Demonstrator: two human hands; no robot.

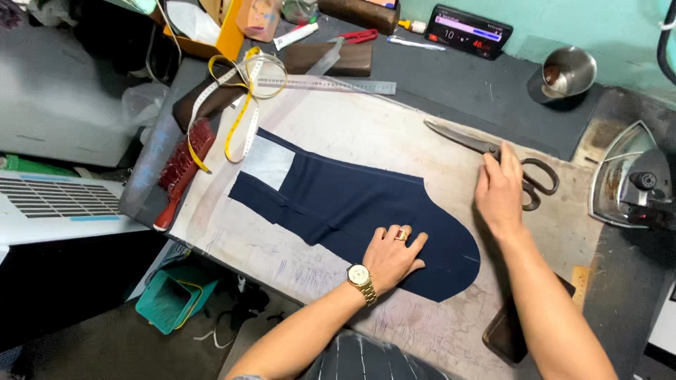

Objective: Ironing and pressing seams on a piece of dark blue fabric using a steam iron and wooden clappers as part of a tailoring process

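A dark navy fabric piece (338, 200) with one rounded end lies flat on the worn white work board (366, 134); a pale lining patch (266, 162) sits at its far left end. My left hand (392, 257), with a gold watch and a red-stoned ring, presses flat on the fabric near its rounded end. My right hand (498, 191) rests over the handles of large tailor's shears (486, 149) lying on the board to the right of the fabric; its fingers are on them but whether they grip is unclear.
A yellow measuring tape (239, 105), a clear ruler (331, 85) and a red brush (182, 172) lie at the board's left. An iron (634, 184) sits at right, a metal cup (567, 72) and small digital display (468, 32) at the back. A green bin (169, 299) stands below.
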